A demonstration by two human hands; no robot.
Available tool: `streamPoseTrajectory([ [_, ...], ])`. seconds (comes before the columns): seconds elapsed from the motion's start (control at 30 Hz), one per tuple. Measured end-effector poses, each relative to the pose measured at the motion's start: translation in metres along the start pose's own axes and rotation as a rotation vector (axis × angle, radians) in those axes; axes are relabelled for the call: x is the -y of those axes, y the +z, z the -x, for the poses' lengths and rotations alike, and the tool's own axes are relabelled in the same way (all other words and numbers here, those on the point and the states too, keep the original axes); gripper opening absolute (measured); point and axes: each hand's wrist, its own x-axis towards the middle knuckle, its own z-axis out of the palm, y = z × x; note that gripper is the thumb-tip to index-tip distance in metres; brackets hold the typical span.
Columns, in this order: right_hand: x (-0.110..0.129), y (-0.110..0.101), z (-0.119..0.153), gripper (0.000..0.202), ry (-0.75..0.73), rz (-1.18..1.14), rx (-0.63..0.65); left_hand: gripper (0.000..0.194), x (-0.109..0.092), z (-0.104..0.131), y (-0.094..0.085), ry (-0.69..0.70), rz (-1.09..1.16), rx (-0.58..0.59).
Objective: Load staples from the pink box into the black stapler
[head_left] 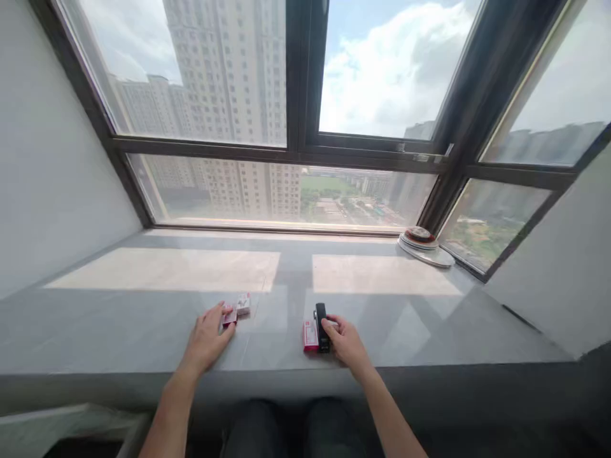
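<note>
Lower center: right hand (347, 342) pinches black stapler (322, 329) beside red-and-white box (310, 334) on windowsill (277, 353); sideways swing could knock box. Lower left-center: left hand (208, 334) pinches small red box (230, 317), near white box (243, 303); loose grip could drop it.

On the sill (119, 331), a box (310, 334) lies just left of the stapler (321, 327), stacked discs (422, 247) behind, rightward.

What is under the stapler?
A red-and-white box shows along its left side. The stapler itself and the right hand cover whatever lies directly beneath, so I cannot tell.
</note>
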Motion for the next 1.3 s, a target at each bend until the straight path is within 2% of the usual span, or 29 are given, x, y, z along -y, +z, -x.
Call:
streamPoseTrajectory([
  [0.13, 0.001, -0.001, 0.001, 0.067, 0.013, -0.001, -0.008, 0.046, -0.009, 0.023, -0.013, 0.027, 0.123, 0.162],
  [0.2, -0.003, -0.001, 0.0, 0.068, 0.017, -0.009, -0.003, 0.053, -0.029, 0.03, -0.016, 0.041, 0.187, 0.229],
  [0.27, -0.008, -0.001, -0.002, 0.069, 0.014, -0.023, 0.008, 0.062, -0.059, 0.032, -0.013, 0.058, 0.271, 0.273],
  [0.4, -0.015, 0.0, -0.005, 0.068, -0.007, -0.058, 0.027, 0.06, -0.131, 0.024, 0.01, 0.132, 0.476, 0.242],
  [0.47, -0.015, 0.001, -0.005, 0.067, -0.012, -0.065, 0.036, 0.062, -0.16, 0.017, 0.025, 0.186, 0.539, 0.262],
  [0.53, -0.014, 0.001, -0.005, 0.065, -0.018, -0.067, 0.044, 0.063, -0.179, 0.011, 0.038, 0.217, 0.599, 0.335],
  [0.6, -0.013, 0.001, -0.005, 0.063, -0.03, -0.066, 0.054, 0.064, -0.187, 0.007, 0.048, 0.212, 0.651, 0.407],
  [0.77, -0.013, 0.002, -0.006, 0.068, -0.02, -0.044, 0.051, 0.072, -0.188, 0.012, 0.06, 0.198, 0.705, 0.427],
  [0.87, -0.012, -0.003, -0.002, 0.071, 0.022, -0.063, 0.06, 0.073, -0.185, 0.013, 0.055, 0.242, 0.649, 0.342],
  [0.93, -0.011, -0.009, 0.004, 0.073, 0.056, -0.074, 0.075, 0.055, -0.173, 0.009, 0.047, 0.191, 0.547, 0.179],
  [0.97, -0.01, -0.012, 0.008, 0.074, 0.067, -0.062, 0.077, 0.046, -0.162, 0.005, 0.041, 0.118, 0.477, 0.062],
  [1.07, -0.008, -0.019, 0.018, 0.077, 0.017, 0.054, 0.058, 0.043, -0.117, -0.013, 0.024, -0.245, 0.231, -0.274],
  [1.1, -0.007, -0.02, 0.021, 0.079, -0.017, 0.107, 0.056, 0.046, -0.101, -0.02, 0.019, -0.37, 0.152, -0.304],
  [1.13, -0.006, -0.02, 0.023, 0.082, -0.048, 0.155, 0.058, 0.048, -0.086, -0.027, 0.016, -0.445, 0.103, -0.241],
  [1.2, -0.002, -0.02, 0.026, 0.089, -0.075, 0.227, 0.069, 0.047, -0.066, -0.039, 0.014, -0.453, 0.073, -0.03],
  [1.23, 0.0, -0.019, 0.026, 0.092, -0.076, 0.254, 0.077, 0.045, -0.062, -0.043, 0.015, -0.423, 0.081, 0.054],
  [1.3, 0.006, -0.018, 0.027, 0.092, -0.08, 0.303, 0.093, 0.041, -0.066, -0.048, 0.023, -0.346, 0.116, 0.155],
])
